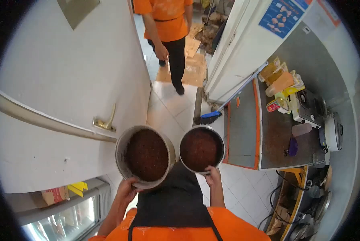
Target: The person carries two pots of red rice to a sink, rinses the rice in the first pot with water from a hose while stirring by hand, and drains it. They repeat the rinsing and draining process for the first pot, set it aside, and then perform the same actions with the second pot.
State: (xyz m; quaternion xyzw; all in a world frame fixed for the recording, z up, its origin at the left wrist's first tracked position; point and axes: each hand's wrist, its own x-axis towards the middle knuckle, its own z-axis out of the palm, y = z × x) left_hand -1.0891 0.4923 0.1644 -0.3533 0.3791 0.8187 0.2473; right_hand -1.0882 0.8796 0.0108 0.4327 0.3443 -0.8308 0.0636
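Observation:
My left hand (pixel 127 190) grips the lower rim of a large round pot (pixel 171 154) that holds a dark brown, crumbly mass. To its right, my right hand (pixel 213 175) is closed on the near edge of a smaller round pan (pixel 201 126) with similar dark brown contents. Both vessels are held side by side in front of the black apron (pixel 170 205), their open tops showing. The fingers are partly hidden under the vessels.
A person in orange (pixel 168 20) stands in the doorway ahead. A white door (pixel 75 80) with a handle is at left. A broom (pixel 210 115) leans by a counter (pixel 280 148) with bottles and a stove at right. A glass-fronted fridge (pixel 67 221) stands lower left.

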